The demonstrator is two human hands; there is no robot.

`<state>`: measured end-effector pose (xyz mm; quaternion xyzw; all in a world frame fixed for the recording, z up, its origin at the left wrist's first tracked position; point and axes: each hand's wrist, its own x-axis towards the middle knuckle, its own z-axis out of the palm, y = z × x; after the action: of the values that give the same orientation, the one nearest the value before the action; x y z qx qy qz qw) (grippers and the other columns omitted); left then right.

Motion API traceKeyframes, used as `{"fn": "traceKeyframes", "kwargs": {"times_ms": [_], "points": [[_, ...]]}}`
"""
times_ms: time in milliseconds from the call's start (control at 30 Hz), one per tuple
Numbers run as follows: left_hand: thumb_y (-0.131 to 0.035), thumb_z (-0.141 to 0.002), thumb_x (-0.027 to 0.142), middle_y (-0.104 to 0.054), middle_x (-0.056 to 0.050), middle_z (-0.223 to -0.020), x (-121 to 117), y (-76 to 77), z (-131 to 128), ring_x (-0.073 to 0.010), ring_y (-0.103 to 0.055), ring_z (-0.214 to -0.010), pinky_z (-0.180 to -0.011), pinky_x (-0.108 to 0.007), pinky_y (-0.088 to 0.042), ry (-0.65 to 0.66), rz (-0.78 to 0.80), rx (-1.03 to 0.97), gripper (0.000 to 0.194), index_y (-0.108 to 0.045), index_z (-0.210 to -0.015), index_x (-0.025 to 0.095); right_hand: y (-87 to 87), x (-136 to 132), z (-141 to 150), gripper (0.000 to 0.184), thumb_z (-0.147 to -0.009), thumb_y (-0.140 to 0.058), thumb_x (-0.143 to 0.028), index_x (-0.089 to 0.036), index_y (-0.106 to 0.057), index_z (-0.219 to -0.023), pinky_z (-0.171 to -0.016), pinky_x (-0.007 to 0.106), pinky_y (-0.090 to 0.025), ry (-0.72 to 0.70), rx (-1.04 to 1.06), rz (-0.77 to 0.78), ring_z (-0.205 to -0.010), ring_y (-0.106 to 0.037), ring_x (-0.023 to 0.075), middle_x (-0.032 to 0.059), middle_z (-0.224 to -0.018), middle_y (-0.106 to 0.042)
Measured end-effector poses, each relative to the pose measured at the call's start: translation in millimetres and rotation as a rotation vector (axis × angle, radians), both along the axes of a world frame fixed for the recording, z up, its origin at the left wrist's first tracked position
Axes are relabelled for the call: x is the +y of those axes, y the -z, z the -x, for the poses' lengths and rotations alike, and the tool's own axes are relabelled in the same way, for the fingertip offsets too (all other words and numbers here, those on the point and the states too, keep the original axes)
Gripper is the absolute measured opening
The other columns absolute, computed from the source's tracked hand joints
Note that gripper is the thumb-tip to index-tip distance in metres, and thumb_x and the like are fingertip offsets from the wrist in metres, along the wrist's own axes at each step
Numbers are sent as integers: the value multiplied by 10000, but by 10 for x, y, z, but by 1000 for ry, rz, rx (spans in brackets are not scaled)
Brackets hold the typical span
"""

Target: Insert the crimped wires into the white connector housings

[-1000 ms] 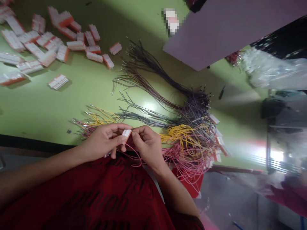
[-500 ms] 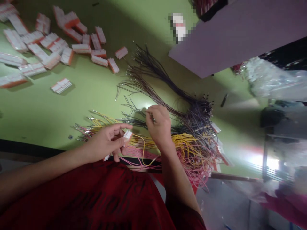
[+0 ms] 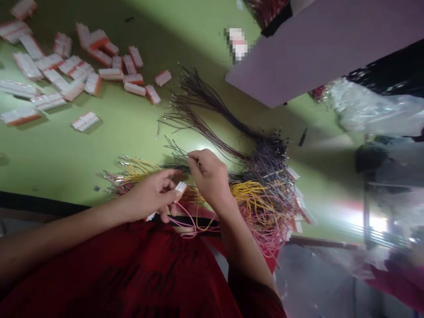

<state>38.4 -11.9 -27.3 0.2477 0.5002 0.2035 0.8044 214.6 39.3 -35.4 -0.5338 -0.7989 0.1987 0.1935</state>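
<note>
My left hand [image 3: 154,194] is closed on a small white-and-orange connector housing [image 3: 180,187], held between thumb and fingers. Yellow and pink wires hang close beside it. To its right, my right hand [image 3: 210,174] is pinched at the tips of thumb and forefinger, on what looks like a thin dark wire [image 3: 179,151]. Beneath and around both hands lie wire bundles with metal ends: yellow wires [image 3: 248,194], pink wires [image 3: 265,236], brown wires [image 3: 205,130] and black wires [image 3: 228,110]. Part of the dark bundle is hidden under the right hand.
Many loose connector housings [image 3: 74,66] are scattered at the upper left of the green table [image 3: 126,132]. One separate housing [image 3: 85,121] lies nearer. A purple-grey panel [image 3: 298,57] juts in at the upper right. Clear plastic bags [image 3: 374,110] sit at the right.
My right hand has moved left, closer to the tips of the dark wires. The left hand keeps hold of the housing, which is turned slightly. The whole view has shifted a little.
</note>
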Motion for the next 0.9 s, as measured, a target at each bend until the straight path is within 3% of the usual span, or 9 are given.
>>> {"fn": "traceKeyframes", "kwargs": {"times_ms": [100,200,267,333,400,467,633,767,900], "points": [[-590,-885,38,-571,91,-634,20,40,31,-109,-612,-408,-368,-171,-475,-73,-12,3,742,-254,-1542,118,66,75,-112,196,-873,-519,-100,-186,-625,-733,-650,314,-445,205,-163,41,-644,-566,158,43,-697,-636],[-577,-904,37,-591,71,-649,49,93,77,-119,-632,-443,-378,-176,-498,-161,-7,58,723,-238,-1540,102,-105,33,-240,145,-891,-535,-173,-199,-643,-798,-628,304,-439,397,-37,-99,-606,-551,143,15,-689,-640],[-590,-916,75,-620,47,-687,61,108,78,-122,-634,-446,-372,-186,-504,-193,-15,78,689,-262,-1522,99,-268,-78,-218,111,-906,-559,-235,-215,-664,-880,-632,289,-462,339,154,-102,-622,-581,133,2,-730,-671],[-613,-907,106,-643,33,-724,61,110,56,-127,-639,-456,-369,-198,-514,-208,-37,53,666,-306,-1498,125,-364,-219,-119,95,-899,-589,-250,-224,-681,-898,-628,272,-484,157,284,49,-635,-612,126,-5,-745,-693],[-633,-877,113,-656,25,-761,50,111,27,-129,-648,-484,-373,-199,-521,-226,-63,-6,606,-397,-1433,152,-348,-340,-10,98,-893,-595,-230,-221,-692,-879,-625,262,-497,33,331,197,-649,-630,123,-3,-756,-711],[-650,-848,126,-664,13,-791,37,121,11,-125,-657,-525,-402,-198,-541,-260,-91,-59,489,-502,-1313,148,-252,-412,51,121,-895,-577,-200,-209,-697,-881,-633,266,-505,45,329,238,-665,-637,125,11,-790,-728],[-713,-808,214,-681,-7,-809,29,183,32,-131,-673,-583,-440,-192,-551,-311,-125,-107,382,-583,-1161,147,-52,-440,6,148,-908,-572,-161,-209,-711,-895,-666,280,-511,68,243,122,-695,-640,136,22,-807,-732],[-749,-795,280,-694,-11,-783,32,230,75,-134,-654,-526,-401,-194,-511,-277,-90,-125,442,-577,-1187,169,-43,-429,-33,139,-932,-577,-163,-191,-704,-882,-654,270,-501,-26,160,0,-685,-631,136,26,-760,-708],[-780,-786,346,-696,-13,-724,26,261,112,-134,-629,-483,-392,-198,-487,-247,-68,-145,493,-577,-1204,180,-54,-424,-25,159,-935,-543,-153,-194,-671,-850,-626,263,-472,10,71,-60,-643,-606,132,20,-733,-690]]}}
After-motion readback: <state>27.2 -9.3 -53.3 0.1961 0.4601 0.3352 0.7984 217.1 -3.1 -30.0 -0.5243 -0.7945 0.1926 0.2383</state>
